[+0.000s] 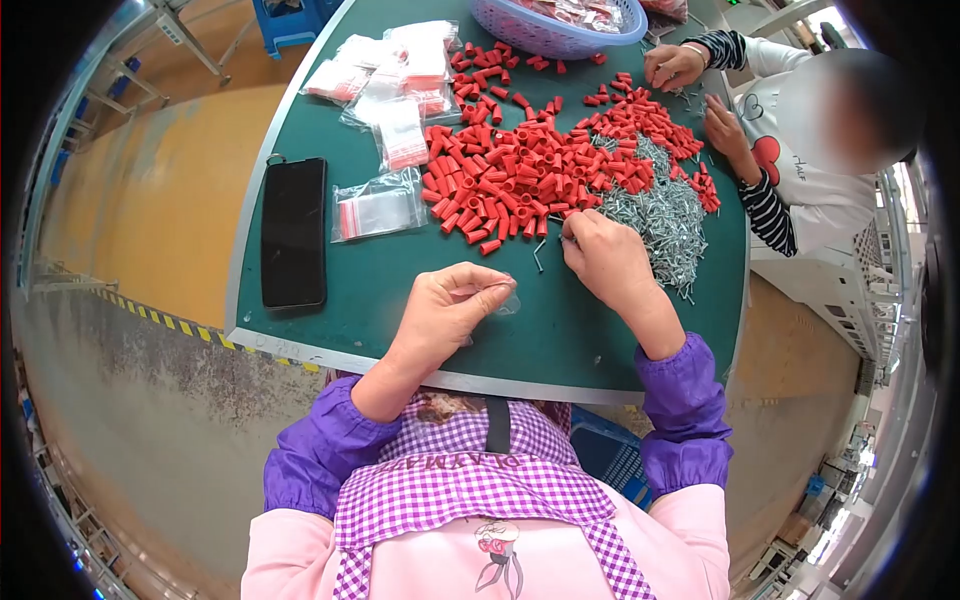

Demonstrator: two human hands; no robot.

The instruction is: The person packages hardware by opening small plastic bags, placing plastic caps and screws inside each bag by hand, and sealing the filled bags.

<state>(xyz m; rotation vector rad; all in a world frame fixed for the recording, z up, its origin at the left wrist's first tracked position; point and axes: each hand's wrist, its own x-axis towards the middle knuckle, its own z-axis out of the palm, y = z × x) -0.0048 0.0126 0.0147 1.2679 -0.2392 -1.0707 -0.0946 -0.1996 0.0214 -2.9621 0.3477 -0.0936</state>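
My left hand [455, 308] is closed in a pinch on a small clear plastic bag [510, 300], mostly hidden behind the fingers. At the near edge of a heap of tapered red plastic caps [505, 170], my right hand [608, 258] has its fingertips pinched together; what they hold, if anything, is hidden. Right beside that hand lies a pile of thin silvery metal pins [668, 225], some of which look bent. One bent metal pin [540, 257] rests on the green table [390, 290] between my hands.
Flat zip bags [405, 130] with red on them are stacked at the back left, and another zip bag [378, 207] lies nearer. A black phone [294, 232] lies by the left edge. At the back stands a purple basket [560, 32]. A co-worker's hands [675, 67] work at the right.
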